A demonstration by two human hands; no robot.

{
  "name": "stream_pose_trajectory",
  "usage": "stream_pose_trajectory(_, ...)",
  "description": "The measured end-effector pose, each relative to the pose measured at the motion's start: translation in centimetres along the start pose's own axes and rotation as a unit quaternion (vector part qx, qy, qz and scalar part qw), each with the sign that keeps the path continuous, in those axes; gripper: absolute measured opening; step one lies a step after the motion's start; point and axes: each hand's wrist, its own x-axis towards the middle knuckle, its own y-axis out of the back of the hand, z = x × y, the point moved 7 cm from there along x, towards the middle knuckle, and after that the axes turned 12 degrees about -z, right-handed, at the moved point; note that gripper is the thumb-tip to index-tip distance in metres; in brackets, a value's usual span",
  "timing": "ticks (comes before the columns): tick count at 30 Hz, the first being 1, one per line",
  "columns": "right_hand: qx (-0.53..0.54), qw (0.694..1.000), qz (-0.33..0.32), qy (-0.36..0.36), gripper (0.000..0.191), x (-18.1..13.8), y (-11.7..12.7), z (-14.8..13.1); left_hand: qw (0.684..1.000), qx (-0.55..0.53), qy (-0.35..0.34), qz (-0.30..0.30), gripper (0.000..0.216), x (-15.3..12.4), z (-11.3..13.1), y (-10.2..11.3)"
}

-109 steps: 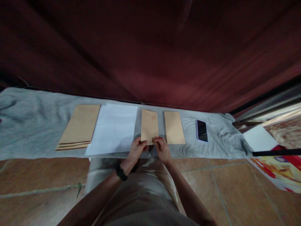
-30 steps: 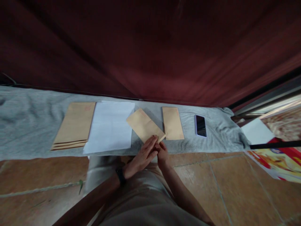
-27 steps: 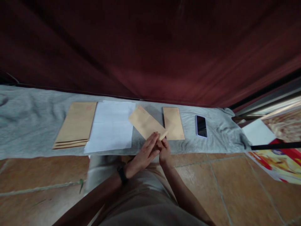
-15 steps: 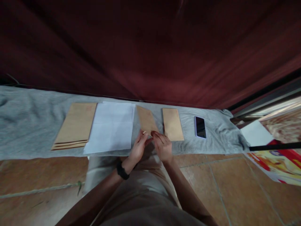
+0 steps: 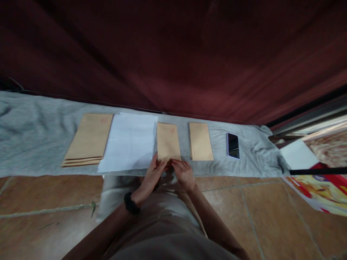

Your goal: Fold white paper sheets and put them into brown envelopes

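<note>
A brown paper envelope (image 5: 168, 141) lies in front of me with red print near its far right corner. My left hand (image 5: 155, 172) pinches its near edge, thumb and fingers close together. On the same edge, just to the right, my right hand (image 5: 184, 174) has its fingers closed on the paper. The fingertips of both hands almost meet there and hide that edge. White paper sheets (image 5: 129, 142) lie left of the envelope. To its right is a small stack of brown envelopes (image 5: 201, 141).
At the left lies a pile of larger-looking brown envelopes (image 5: 89, 137). A phone (image 5: 233, 146) rests on the grey cloth (image 5: 217, 168) at the right. Dark red fabric (image 5: 173, 65) hangs behind the surface. A colourful printed box (image 5: 322, 191) is at the far right, beyond a dark bar.
The envelope was tilted up and has come down flat on the cloth, its red print now facing me. Both hands have lowered with it and still hold its near edge.
</note>
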Motion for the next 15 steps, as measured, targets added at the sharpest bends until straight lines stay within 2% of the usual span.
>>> stream_pose_trajectory(2, 0.008, 1.000, -0.009, 0.004, 0.032, -0.2, 0.0, 0.1, 0.988, 0.150, -0.042, 0.009, 0.064, -1.1, 1.0, 0.4)
stream_pose_trajectory(3, 0.010, 1.000, -0.013, 0.006, 0.031, -0.2, -0.1, 0.1, 0.969, 0.237, -0.069, 0.014, 0.063, -1.7, 1.7, 0.4)
stream_pose_trajectory(5, 0.010, 1.000, -0.017, 0.007, 0.030, -0.2, -0.1, 0.0, 0.913, 0.390, -0.117, 0.014, 0.055, -2.7, 2.6, 0.0)
stream_pose_trajectory(7, 0.012, 1.000, -0.013, 0.000, 0.028, 0.0, -0.1, 0.1, 0.862, 0.486, -0.141, -0.008, 0.048, -2.9, 2.8, -0.6)
stream_pose_trajectory(10, 0.041, 0.999, -0.003, -0.015, 0.024, 0.4, -0.1, 0.4, 0.821, 0.553, -0.139, -0.038, 0.039, -2.1, 2.3, -1.1)
stream_pose_trajectory(15, 0.098, 0.995, 0.019, -0.025, 0.021, 0.8, -0.2, 1.0, 0.789, 0.597, -0.143, -0.031, 0.024, -0.8, 2.1, -1.0)
